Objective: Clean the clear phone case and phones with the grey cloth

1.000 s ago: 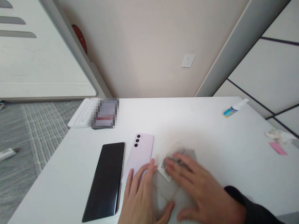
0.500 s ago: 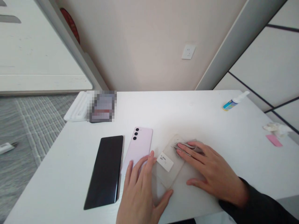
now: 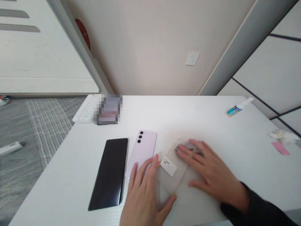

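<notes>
Since a moment ago, your right hand (image 3: 211,175) has stayed at the far end of the clear film sheet (image 3: 172,175), fingers flat, pressing a small grey cloth (image 3: 190,146) onto it (nothing clasped in that grip). Your left hand (image 3: 144,194) lies open, pinning the sheet's near edge to the white surface (image 3: 188,122), fingertips overlapping the pink phone (image 3: 143,152). Just left lies a black phone (image 3: 109,174).
</notes>
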Available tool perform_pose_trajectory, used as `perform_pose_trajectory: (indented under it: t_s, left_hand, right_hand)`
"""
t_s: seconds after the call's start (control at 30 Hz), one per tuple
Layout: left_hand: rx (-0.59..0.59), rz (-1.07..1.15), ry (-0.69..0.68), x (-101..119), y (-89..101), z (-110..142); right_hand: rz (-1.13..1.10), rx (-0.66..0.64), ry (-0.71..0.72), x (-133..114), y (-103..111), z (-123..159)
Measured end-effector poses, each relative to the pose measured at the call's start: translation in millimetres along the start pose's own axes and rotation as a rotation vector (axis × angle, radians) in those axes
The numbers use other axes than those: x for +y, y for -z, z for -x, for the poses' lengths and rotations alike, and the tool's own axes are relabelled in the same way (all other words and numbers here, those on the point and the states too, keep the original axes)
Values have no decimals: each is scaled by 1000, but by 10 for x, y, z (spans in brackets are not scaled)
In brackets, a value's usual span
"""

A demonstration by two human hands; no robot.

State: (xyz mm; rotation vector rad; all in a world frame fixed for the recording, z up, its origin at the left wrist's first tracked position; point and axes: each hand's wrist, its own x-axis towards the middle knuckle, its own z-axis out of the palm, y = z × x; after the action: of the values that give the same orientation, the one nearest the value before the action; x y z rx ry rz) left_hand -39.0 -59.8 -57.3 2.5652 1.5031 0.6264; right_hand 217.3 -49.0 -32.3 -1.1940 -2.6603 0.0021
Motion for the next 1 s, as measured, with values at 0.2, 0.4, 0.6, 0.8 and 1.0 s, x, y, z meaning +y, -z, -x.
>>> perform_pose_trajectory:
  t_s: [0.2,0.4,0.6,0.8,1.0]
  left_hand:
    - [-9,-3,2,-8,-2,-3]
    - [-12,-9,-10,-3,-9,-10]
    - [6,-5,-8,-17,14,-15]
    - [17,-10,-34,-6,22,-13]
    - [-6,-9,-23,28,51,-17]
  right_hand:
    - [-39,-82,154,38,19,-113]
    - [-8,-54,137,45,25,-139]
    - [67,-27,-5,83,33,-125]
    - [-42,-41,201,-152,11,-175]
    - [-47,-62,209,-48,8,-193]
